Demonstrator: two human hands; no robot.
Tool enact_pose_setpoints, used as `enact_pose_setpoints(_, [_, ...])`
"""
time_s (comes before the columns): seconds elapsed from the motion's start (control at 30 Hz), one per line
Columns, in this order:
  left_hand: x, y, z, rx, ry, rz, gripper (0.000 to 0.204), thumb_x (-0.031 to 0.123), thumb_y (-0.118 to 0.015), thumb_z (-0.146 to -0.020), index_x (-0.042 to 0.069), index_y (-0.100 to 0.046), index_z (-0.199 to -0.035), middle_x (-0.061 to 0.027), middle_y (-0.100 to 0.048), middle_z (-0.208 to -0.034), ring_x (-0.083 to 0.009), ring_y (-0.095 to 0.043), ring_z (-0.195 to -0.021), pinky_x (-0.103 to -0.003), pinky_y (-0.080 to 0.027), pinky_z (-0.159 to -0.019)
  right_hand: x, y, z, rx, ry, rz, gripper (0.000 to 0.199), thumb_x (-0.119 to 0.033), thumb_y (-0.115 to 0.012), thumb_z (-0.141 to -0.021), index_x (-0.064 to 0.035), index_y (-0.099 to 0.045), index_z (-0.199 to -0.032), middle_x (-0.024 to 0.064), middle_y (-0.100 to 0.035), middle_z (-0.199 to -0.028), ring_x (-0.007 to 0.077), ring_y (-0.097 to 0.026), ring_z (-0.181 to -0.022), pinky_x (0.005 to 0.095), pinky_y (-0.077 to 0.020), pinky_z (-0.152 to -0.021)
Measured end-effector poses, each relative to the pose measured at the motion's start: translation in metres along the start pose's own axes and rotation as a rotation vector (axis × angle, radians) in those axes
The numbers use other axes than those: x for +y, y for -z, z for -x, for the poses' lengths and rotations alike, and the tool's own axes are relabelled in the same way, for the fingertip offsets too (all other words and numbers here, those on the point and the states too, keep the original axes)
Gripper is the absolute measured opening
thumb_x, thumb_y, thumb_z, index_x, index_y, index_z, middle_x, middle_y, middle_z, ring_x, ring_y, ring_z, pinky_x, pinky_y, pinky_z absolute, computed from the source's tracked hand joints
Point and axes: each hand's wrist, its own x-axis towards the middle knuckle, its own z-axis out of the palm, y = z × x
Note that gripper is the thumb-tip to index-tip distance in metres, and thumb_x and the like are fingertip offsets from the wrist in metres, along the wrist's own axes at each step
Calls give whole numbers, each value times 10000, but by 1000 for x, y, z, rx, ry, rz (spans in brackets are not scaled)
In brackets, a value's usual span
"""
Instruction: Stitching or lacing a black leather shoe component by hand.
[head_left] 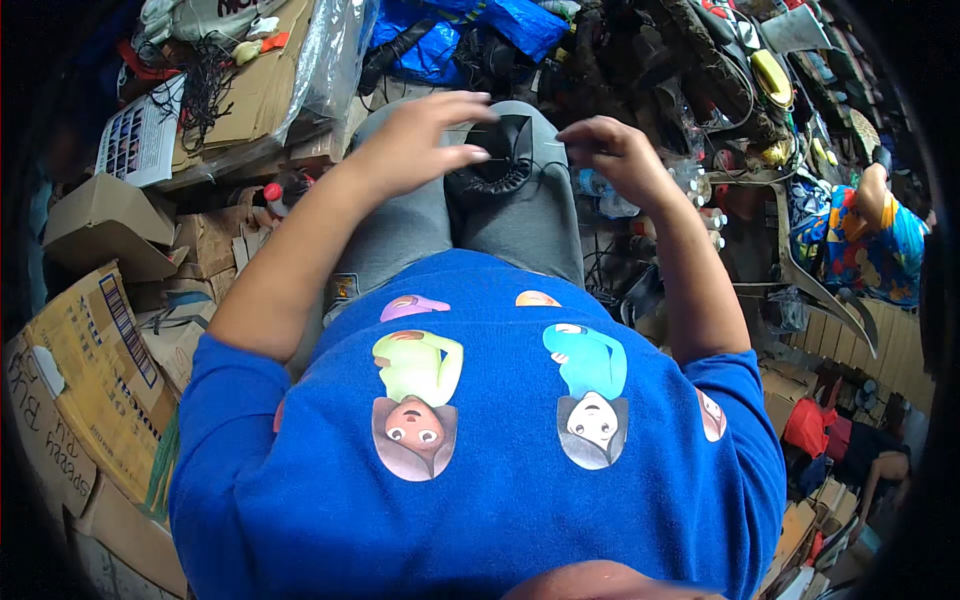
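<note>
On my lap, between my thighs, lies a black piece of material [497, 180] with a gathered, ridged edge. A flat black flap [516, 132] rises at its far side, and a thin dark thread loops over my right thigh. My left hand [432, 142] hovers at its left, thumb and fingers apart, with nothing visible in them. At the right, my right hand [612, 155] is held above my thigh with its fingers bent inward. A thin pale line shows by its fingertips; I cannot tell whether it is a needle or thread.
Flattened cardboard [245, 110] with a printed sheet [140, 130] and tangled black cords lies at the left. Boxes [110, 225] stand below it. Plastic bottles [705, 215] and piled clutter are at the right. Two other people, one in a colourful garment [880, 240], are at the far right.
</note>
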Motion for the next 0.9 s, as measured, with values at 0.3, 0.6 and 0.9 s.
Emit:
enact_pose_setpoints(0.3, [-11,-26,-57,-489,290,95,310,208,-745,-715,16,-636,-933,-95,-649,-901,-194,-608,-856,-312,-466,-781,-8,-5,-20,-35,304,401,94,-41,-682,-752,-70,-665,-839,49,-562,-812,170,-600,-750,287,-481,-678])
enact_pose_setpoints(0.6, [-21,-35,-58,-487,337,437,254,146,-756,-701,11,-649,-888,-20,-643,-818,-117,-571,-787,-274,-444,-744,10,-17,-20,-59,214,143,121,6,-665,-741,-78,-668,-828,47,-578,-802,163,-607,-739,281,-489,-653])
enact_pose_setpoints(0.9, [-24,-39,-59,-506,346,493,237,132,-746,-713,19,-660,-903,-11,-643,-813,-94,-569,-777,-249,-447,-720,-5,-12,-19,-93,296,369,129,-25,-673,-746,-101,-684,-850,79,-596,-820,227,-621,-791,330,-498,-696])
